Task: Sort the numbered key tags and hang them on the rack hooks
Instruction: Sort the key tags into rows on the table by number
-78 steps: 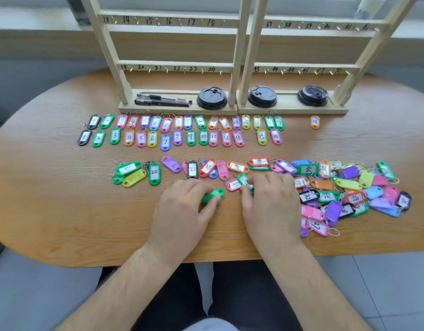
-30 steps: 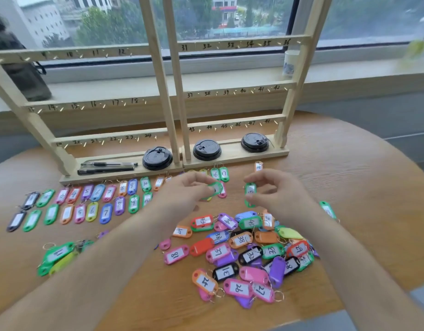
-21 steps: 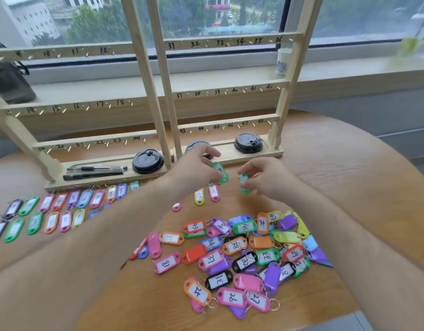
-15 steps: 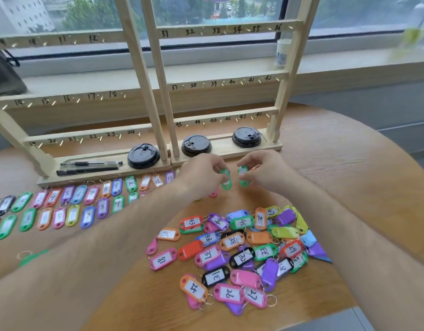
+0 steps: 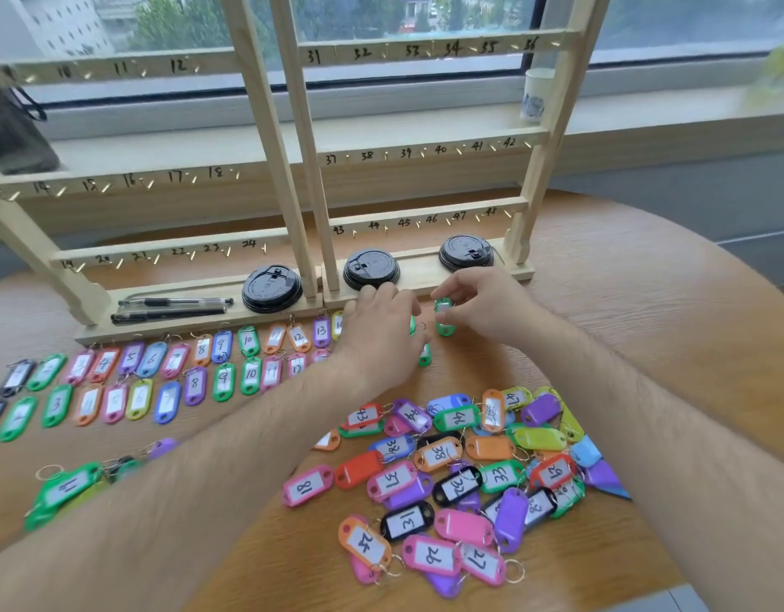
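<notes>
The right hand pinches a green tag upright between thumb and curled fingertips, close in front of the rack base. The left hand lies knuckles-up just beside it, its fingers curled down over a second green tag; whether they grip it cannot be told. Sorted rows of tags lie to the left on the table, and a loose pile lies nearer the person.

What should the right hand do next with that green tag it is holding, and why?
Probably lower the green key tag pinched by the right hand onto the table at the right end of the sorted rows. It hangs upright just before the rack base, beside the left hand, and the rows run in number order towards that spot.
</notes>
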